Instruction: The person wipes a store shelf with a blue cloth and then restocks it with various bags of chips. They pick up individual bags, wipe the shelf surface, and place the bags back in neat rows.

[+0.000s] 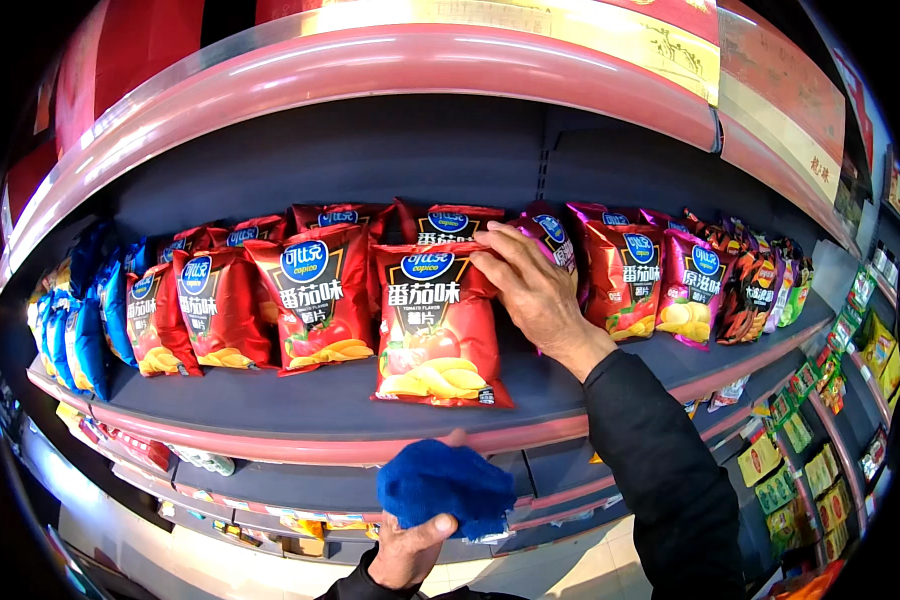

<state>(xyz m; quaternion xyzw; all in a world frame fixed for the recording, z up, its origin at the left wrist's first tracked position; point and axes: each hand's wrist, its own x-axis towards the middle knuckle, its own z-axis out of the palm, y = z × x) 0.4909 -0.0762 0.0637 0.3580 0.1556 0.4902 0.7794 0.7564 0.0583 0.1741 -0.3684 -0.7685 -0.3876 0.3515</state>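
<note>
A red bag of potato chips (436, 325) stands at the front edge of the shelf, a little forward of its neighbours. My right hand (538, 287) reaches in from the right and grips its upper right corner, the thumb hidden. Below the shelf edge, my left hand (410, 550) is closed around a bunched blue cloth (446, 487). Another red chip bag (315, 298) stands just left of the front one. To the right of my right hand are a further red bag (622, 280) and a purple chip bag (692, 288).
Blue bags (85, 340) fill the shelf's left end. Dark snack packets (748, 295) crowd its right end. A pink-edged upper shelf (390, 65) overhangs the bags. Small packets hang on a side rack (820, 480) at the right. Lower shelves (270, 490) lie beneath.
</note>
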